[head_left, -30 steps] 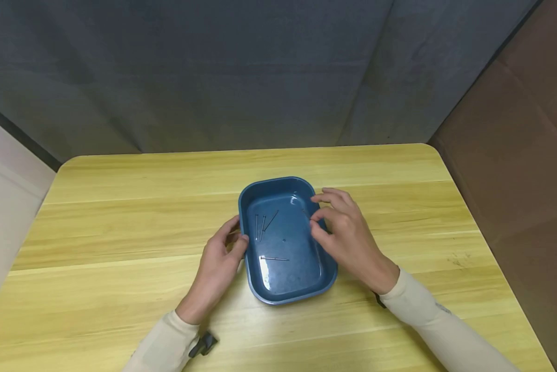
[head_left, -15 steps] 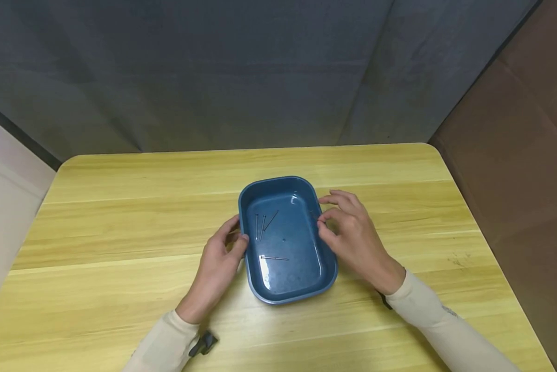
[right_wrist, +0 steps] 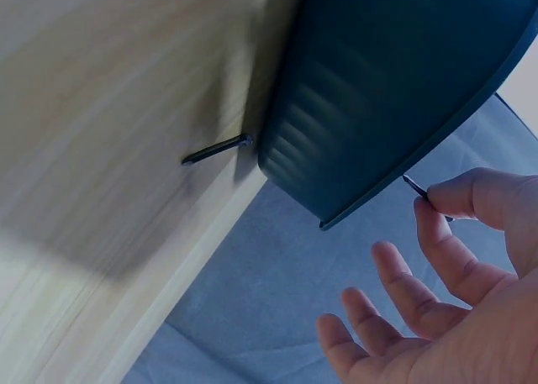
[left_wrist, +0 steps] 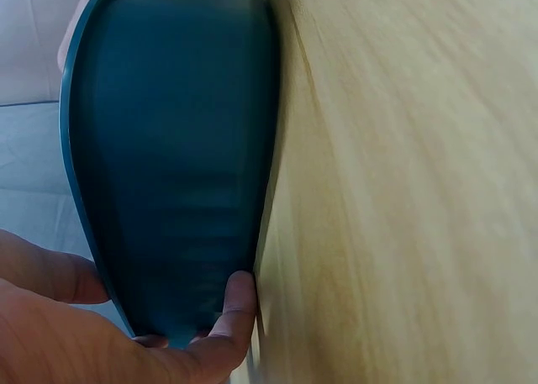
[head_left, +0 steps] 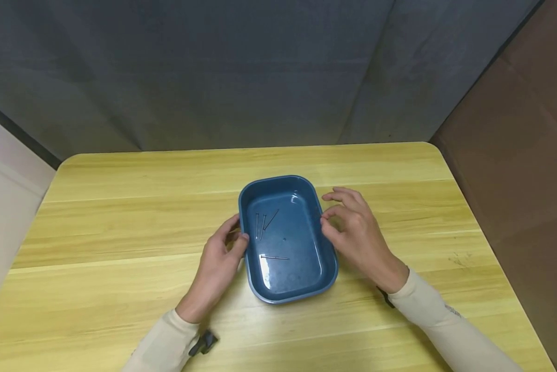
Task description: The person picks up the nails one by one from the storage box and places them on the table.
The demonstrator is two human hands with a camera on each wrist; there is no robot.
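Wooden table [head_left: 120, 217], grey fabric backdrop [head_left: 213, 77] behind it. Blue tray [head_left: 306, 279] sits mid-table, long axis running away from you.

Your left hand [head_left: 218, 266] is on the tray's left wall: thumb curled over the rim, fingers against the outside, so it grips the tray. Left wrist view confirms this, with fingertips wrapped round the tray's edge.

Your right hand [head_left: 357, 235] is just off the tray's right rim. Thumb and forefinger pinch a thin dark nail [right_wrist: 414, 187], other fingers loosely spread; right wrist view shows that nail just beside the rim, outside the tray.

Inside the tray: three nails [head_left: 263, 225] bunched near the left wall, one lone nail [head_left: 275, 258] lying crosswise nearer you.

Another nail on the table [right_wrist: 217, 149], tip touching the tray's outer wall, seen in the right wrist view only.
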